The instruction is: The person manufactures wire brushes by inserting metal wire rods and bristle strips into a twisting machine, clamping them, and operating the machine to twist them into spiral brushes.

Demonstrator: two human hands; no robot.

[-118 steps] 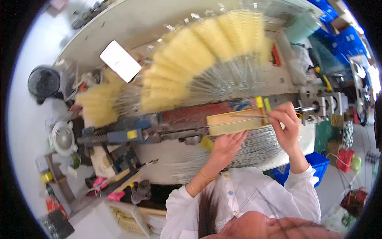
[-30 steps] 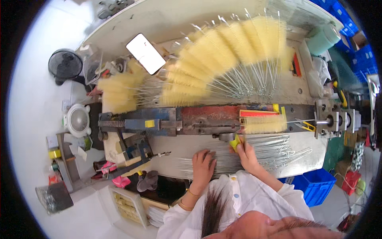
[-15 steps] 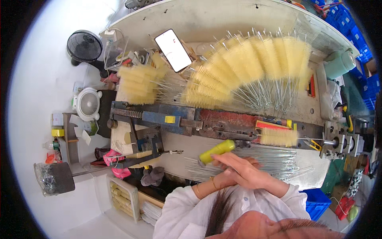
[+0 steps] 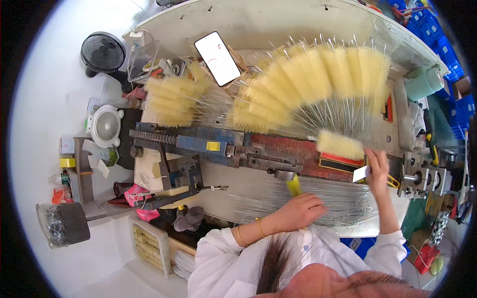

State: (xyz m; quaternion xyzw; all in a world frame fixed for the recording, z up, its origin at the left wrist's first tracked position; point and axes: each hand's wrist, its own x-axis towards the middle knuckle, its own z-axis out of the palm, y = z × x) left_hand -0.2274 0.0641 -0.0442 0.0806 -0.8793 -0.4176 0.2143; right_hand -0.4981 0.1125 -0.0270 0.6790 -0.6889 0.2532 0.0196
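Over the right part of the bench machine (image 4: 278, 161), my right hand (image 4: 378, 168) pinches the end of a yellow bristle brush (image 4: 340, 145). The brush is slightly blurred and lies tilted above a red and black strip. A small white flat piece (image 4: 361, 173) shows at my thumb; I cannot tell what it is. My left hand (image 4: 300, 211) is closed over the yellow-green lever handle (image 4: 294, 186), which shows above and just below my fingers. Beneath that hand lie many thin metal wires (image 4: 343, 203). To the right stands the machine's metal chuck (image 4: 415, 176).
Yellow brushes (image 4: 318, 74) with wire stems fan out behind the machine, with another pile (image 4: 171, 102) at left. A phone (image 4: 217, 58) leans between them. Fans (image 4: 103, 52) stand at far left. A green bottle (image 4: 425, 82) and blue crates (image 4: 437, 30) are at right.
My hands have parted; the right moved up and right and now holds the brush, which has come away from the chuck. The lever handle has swung round under my left hand.
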